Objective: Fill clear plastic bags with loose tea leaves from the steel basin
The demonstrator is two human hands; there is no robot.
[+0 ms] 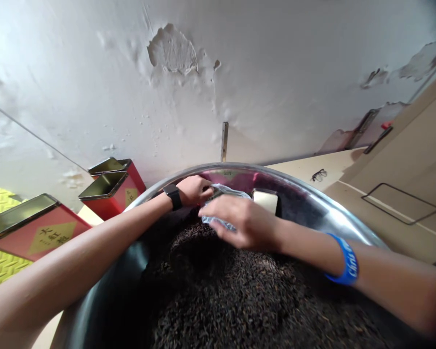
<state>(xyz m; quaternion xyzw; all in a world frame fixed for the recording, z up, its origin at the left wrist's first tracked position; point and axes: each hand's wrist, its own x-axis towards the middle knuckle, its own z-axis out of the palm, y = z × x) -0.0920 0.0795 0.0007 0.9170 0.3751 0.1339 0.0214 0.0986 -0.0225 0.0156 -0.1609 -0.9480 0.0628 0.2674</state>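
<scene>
A wide steel basin [314, 194] holds a heap of dark loose tea leaves [240, 291]. Over the leaves, near the far rim, is a crumpled clear plastic bag [232, 190]. My left hand [194, 189], with a black watch at the wrist, pinches the bag's left edge in curled fingers. Reaching across from the right, my right hand [245, 218] has its thumb and fingers around the near side of the bag and hides much of it. A pale-faced tin [265, 201] leans inside the basin just beyond my right hand. The bag's contents are hard to make out.
Several open red tins with yellow labels stand left of the basin; the nearest tin [47, 230] is beside my left forearm. A yellow textured mat [3, 266] lies under them. At right stands a cardboard box [403, 184]. Behind rises a peeling wall [257, 82].
</scene>
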